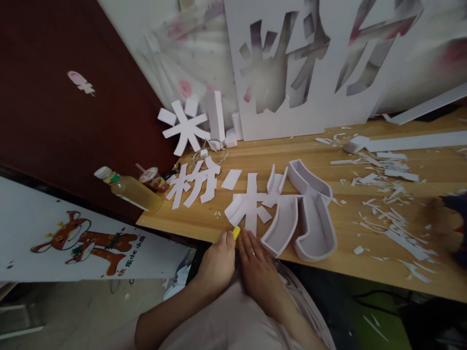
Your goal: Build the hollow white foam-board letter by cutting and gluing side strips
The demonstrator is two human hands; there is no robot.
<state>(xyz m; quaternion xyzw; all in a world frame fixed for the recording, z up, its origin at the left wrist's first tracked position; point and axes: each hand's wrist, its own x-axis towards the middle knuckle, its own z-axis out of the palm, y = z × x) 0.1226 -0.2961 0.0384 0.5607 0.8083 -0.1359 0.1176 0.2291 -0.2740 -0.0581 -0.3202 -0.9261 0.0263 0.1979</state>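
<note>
My left hand (218,262) is closed around a small yellow tool (236,233) whose tip shows between my two hands at the near edge of the wooden table (365,233). My right hand (257,265) lies flat beside it, fingers stretched forward, touching the bottom of a large white foam character (251,201). The right part of that character has raised white side walls (314,218) glued around it. What kind of tool the yellow thing is I cannot make out.
A smaller flat white character (193,184) lies to the left, another (186,125) leans at the back. A cut-out white board (310,68) stands against the wall. A bottle of yellow liquid (131,190) and a drink cup (153,179) sit at the table's left end. White scraps (386,204) litter the right.
</note>
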